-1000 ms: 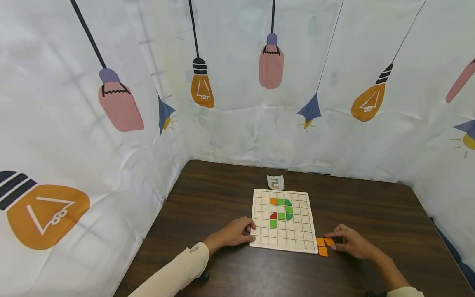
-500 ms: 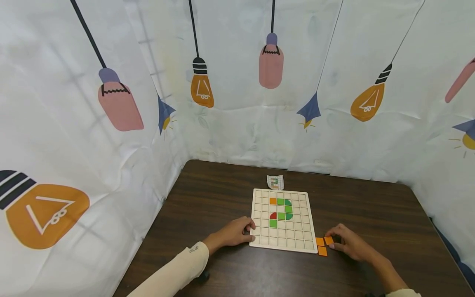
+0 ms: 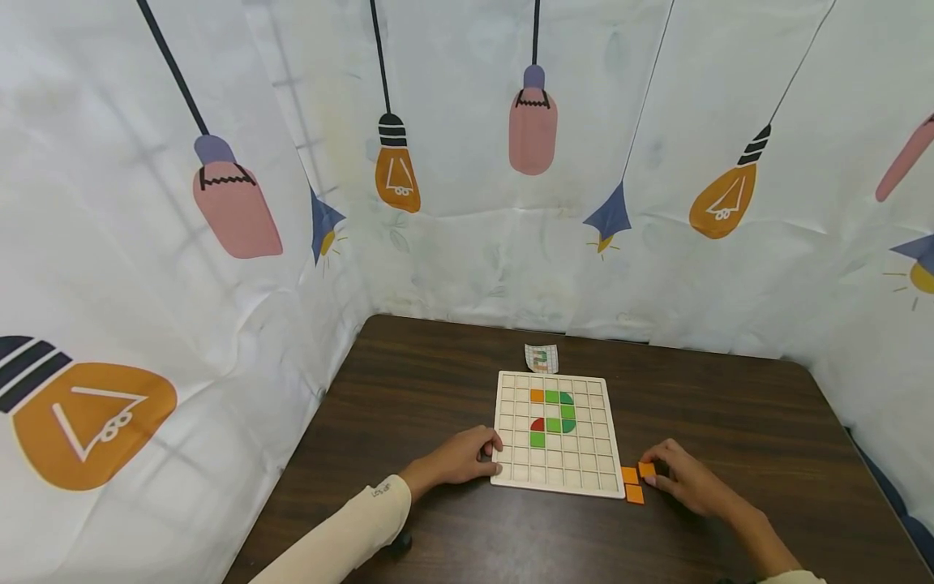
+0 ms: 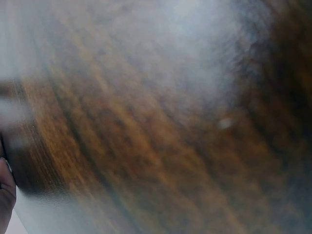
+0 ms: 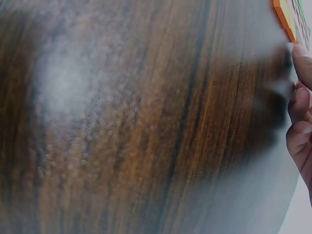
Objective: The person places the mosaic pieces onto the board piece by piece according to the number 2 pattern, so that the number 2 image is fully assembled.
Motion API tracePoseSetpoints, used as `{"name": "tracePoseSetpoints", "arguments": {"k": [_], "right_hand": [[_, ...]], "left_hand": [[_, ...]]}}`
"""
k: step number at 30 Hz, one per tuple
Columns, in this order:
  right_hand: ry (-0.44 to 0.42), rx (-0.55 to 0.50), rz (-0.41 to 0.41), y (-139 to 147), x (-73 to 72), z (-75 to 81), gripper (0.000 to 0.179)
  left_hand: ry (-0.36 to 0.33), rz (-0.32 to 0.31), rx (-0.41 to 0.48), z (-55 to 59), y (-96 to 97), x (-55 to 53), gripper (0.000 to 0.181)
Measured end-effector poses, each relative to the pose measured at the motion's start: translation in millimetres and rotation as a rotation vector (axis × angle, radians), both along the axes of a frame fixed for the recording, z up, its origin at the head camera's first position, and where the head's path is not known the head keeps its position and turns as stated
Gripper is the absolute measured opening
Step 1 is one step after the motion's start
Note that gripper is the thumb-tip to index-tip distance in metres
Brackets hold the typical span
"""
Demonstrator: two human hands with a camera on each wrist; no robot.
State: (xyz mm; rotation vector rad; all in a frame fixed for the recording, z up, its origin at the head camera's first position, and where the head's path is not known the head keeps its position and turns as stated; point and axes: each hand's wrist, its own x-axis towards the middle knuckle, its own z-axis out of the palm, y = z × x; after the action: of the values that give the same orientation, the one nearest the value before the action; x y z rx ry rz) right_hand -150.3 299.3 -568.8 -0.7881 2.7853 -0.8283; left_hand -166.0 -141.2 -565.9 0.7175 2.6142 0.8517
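Observation:
A pale square grid board [image 3: 514, 410] lies on the dark wooden table, with orange, green and red tiles set in some cells. My left hand [image 3: 461, 456] holds the board at its left edge, thumb near the front corner. To the right of the board, my right hand [image 3: 682, 478] pinches an orange square tile [image 3: 646, 470] between thumb and fingertips. Two more orange tiles, one behind [image 3: 629, 475] and one in front [image 3: 635, 494], lie close by the board's front right corner. In the right wrist view, fingertips [image 5: 300, 134] show beside an orange tile edge [image 5: 282, 17].
A small paper card [image 3: 541, 358] with a coloured grid pattern lies behind the board. The brown table [image 3: 430, 365] reaches back to a white curtain [image 3: 467, 268] printed with hanging lamps. The left wrist view is mostly blurred table surface.
The orange tile in my right hand has turned from a slant to nearly square with the tiles beside it. The left hand and the board have stayed put.

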Motion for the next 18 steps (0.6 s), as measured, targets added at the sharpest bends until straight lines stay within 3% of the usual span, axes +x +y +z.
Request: {"name": "tracePoseSetpoints", "arguments": {"k": [13, 18], "right_hand": [[-0.042, -0.042, -0.141, -4.9, -3.1, 2.2, 0.027], [-0.011, -0.041, -0.198, -10.0, -4.3, 2.5, 0.028]], "left_hand": [[-0.003, -0.005, 0.002, 0.1, -0.1, -0.3, 0.024], [0.002, -0.006, 0.004, -1.1, -0.2, -0.8, 0.024]]}}
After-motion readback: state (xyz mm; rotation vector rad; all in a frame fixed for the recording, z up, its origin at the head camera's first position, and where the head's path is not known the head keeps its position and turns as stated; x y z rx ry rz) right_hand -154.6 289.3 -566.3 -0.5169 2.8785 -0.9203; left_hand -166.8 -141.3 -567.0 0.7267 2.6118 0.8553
